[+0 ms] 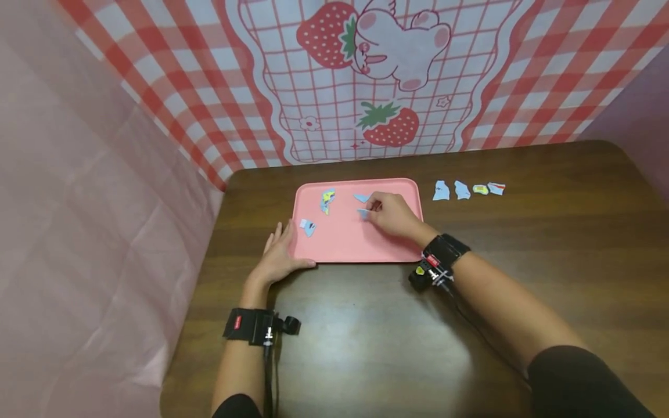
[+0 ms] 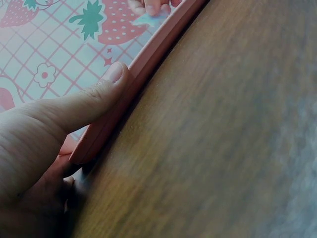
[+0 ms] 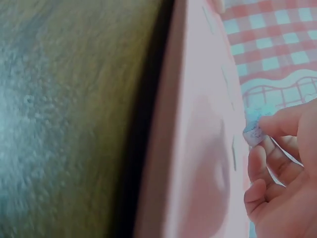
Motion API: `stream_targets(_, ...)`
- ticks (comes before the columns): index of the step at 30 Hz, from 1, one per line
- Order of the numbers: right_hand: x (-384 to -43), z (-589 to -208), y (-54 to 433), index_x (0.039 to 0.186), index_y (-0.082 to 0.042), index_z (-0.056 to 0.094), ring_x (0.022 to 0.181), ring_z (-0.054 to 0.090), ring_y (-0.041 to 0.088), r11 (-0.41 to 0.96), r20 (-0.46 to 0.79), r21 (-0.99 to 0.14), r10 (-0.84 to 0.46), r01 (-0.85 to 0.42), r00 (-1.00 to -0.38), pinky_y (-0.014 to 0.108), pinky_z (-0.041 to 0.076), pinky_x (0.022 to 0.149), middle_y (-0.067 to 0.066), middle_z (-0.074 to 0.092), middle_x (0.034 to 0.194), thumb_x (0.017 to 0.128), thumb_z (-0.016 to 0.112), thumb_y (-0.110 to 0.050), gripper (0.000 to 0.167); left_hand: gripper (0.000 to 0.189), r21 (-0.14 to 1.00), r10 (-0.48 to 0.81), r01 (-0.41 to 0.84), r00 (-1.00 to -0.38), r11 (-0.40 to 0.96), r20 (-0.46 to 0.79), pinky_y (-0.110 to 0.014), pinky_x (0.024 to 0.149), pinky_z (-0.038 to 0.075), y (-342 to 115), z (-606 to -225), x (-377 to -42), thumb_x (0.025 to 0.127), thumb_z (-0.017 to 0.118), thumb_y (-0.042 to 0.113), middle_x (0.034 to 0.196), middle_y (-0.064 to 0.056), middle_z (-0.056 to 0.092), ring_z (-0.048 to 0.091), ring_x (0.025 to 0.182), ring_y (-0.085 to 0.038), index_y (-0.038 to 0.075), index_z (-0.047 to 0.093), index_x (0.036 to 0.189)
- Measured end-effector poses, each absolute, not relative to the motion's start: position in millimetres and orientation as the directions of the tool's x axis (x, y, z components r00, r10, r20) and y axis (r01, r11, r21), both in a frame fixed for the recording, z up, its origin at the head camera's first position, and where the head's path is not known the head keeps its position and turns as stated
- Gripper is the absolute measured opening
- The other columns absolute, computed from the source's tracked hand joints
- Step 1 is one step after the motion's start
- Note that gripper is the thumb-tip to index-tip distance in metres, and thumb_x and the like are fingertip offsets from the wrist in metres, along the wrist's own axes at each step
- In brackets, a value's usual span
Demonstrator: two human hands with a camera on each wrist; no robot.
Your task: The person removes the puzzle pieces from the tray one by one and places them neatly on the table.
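My right hand (image 1: pixel 394 215) pinches a small light-blue torn-edged piece (image 3: pixel 255 126) between thumb and fingertips, above the right half of a pink tray (image 1: pixel 345 247). Just beyond the fingers, another light-blue piece (image 1: pixel 360 198) lies on the tray. My left hand (image 1: pixel 277 258) rests at the tray's near left corner, thumb extended along the front rim and fingers spread along the left side. Inside the tray's left part lie a yellow-and-blue patterned piece (image 1: pixel 327 201) and a blue-and-white piece (image 1: pixel 308 227). What is printed on the pinched piece is too blurred to tell.
Right of the tray, several loose pieces lie in a row on the brown wooden table (image 1: pixel 543 261), among them a plain blue one (image 1: pixel 441 190) and a yellow one (image 1: pixel 480 189). A red-and-white strawberry cloth (image 1: pixel 360 128) hangs behind the table.
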State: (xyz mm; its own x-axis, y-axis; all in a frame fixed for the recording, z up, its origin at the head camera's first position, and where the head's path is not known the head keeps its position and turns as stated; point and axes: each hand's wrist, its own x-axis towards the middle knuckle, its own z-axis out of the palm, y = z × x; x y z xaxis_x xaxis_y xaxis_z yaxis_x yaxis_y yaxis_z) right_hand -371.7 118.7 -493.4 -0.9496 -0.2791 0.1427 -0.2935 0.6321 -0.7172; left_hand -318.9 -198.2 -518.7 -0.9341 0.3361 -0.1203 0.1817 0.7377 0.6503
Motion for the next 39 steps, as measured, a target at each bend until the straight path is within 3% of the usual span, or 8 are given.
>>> stream_targets(12,-362,-476,153,0.110,-0.002,0.067,0.089,0.062,0.027,0.555,0.181,-0.801,-0.136,-0.226,-0.974,0.042,0.049,0.080,0.013,0.066,0.099,0.094,0.066,-0.011,0.019,0.127,0.645,0.333,0.186,-0.936,0.741,-0.112,-0.047,0.121,-0.006,-199,-520,-318,0.078,0.084,0.052,0.168,-0.012,0.005,-0.010,0.154,-0.030,0.003,0.002,0.161)
stream_targets(22,-365,-483,188,0.128,0.001,0.065,0.076,0.054,0.016,0.529,0.214,-0.823,-0.048,-0.206,-0.976,0.023,0.042,0.065,0.012,0.063,0.090,0.088,0.065,-0.001,0.040,0.126,0.649,0.338,0.188,-0.935,0.737,-0.112,-0.046,0.121,-0.006,-199,-520,-319,0.077,0.084,0.051,0.168,-0.012,0.006,-0.010,0.154,-0.029,0.003,0.003,0.161)
stream_targets(31,-361,-492,216,0.122,0.004,0.068,0.071,0.055,0.009,0.529,0.244,-0.822,-0.006,-0.210,-0.970,0.015,0.043,0.062,0.015,0.061,0.086,0.086,0.067,0.004,0.037,0.127,0.659,0.335,0.177,-0.935,0.731,-0.120,-0.046,0.121,-0.007,-198,-520,-318,0.077,0.084,0.051,0.168,-0.011,0.005,-0.010,0.154,-0.027,0.004,0.002,0.161)
stream_targets(39,-352,-502,238,0.119,0.003,0.071,0.065,0.054,-0.001,0.591,0.231,-0.787,0.015,-0.178,-0.973,0.015,0.042,0.061,0.017,0.069,0.084,0.086,0.071,0.000,0.033,0.126,0.653,0.337,0.180,-0.933,0.736,-0.122,-0.046,0.121,-0.007,-199,-521,-320,0.079,0.083,0.051,0.168,-0.010,0.004,-0.011,0.154,-0.027,0.005,0.001,0.162)
